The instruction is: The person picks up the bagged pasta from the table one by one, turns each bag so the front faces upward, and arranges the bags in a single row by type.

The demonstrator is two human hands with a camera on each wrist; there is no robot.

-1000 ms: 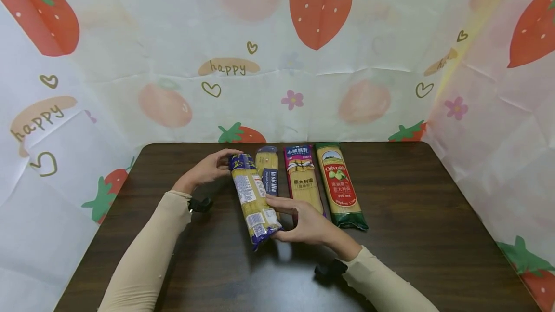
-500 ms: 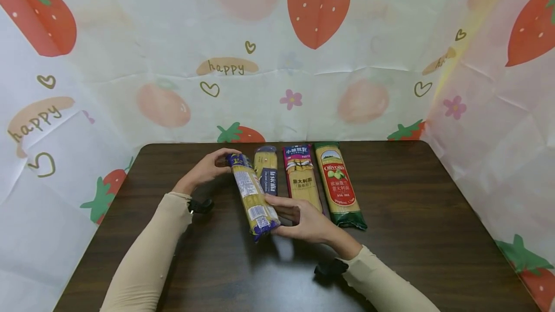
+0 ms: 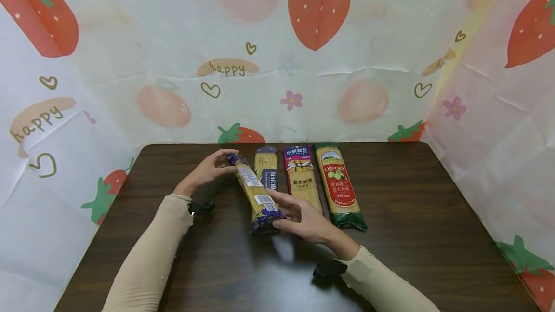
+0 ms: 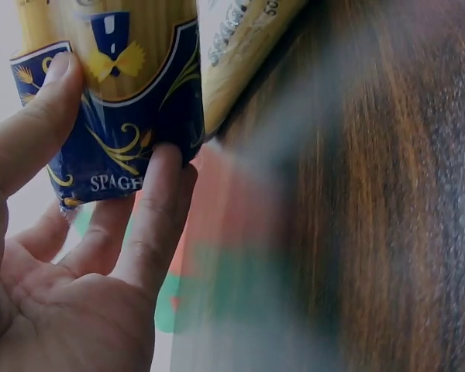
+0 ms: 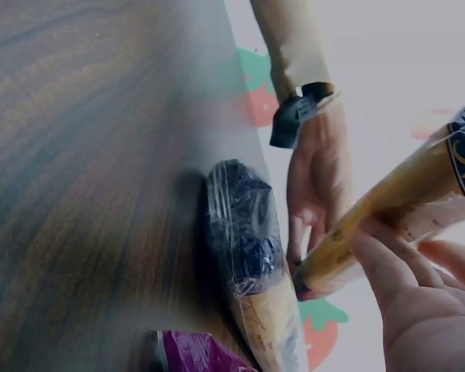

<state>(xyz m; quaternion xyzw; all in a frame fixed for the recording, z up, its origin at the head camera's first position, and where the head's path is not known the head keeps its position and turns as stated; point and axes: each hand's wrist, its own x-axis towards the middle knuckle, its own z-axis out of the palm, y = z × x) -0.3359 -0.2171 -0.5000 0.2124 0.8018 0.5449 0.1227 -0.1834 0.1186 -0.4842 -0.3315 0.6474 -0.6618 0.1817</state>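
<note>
Both hands hold a blue-ended spaghetti packet (image 3: 251, 184) slantwise, left of the row of pasta packets. My left hand (image 3: 208, 170) grips its far end; in the left wrist view, the thumb lies over the blue printed end (image 4: 116, 147) and the fingers support it from the other side. My right hand (image 3: 303, 218) holds the near end between thumb and fingers. In the right wrist view, the spaghetti packet (image 5: 407, 186) is raised off the table, with the right fingers (image 5: 387, 263) along its side. Just behind it lies a "la sicilia" pasta packet (image 3: 266, 165), partly covered.
To the right lie a pink-and-purple pasta packet (image 3: 301, 182) and a green-ended, red-labelled Olivoilà pasta packet (image 3: 340, 187), side by side. All rest on the dark wooden table (image 3: 412, 235), near its back edge. A strawberry-print curtain (image 3: 321, 95) surrounds the table's back and sides.
The held spaghetti packet has turned about its length, so its labelled broad face now looks narrower. Its near end has risen slightly, with the right fingers shifting along. The other packets stay put.
</note>
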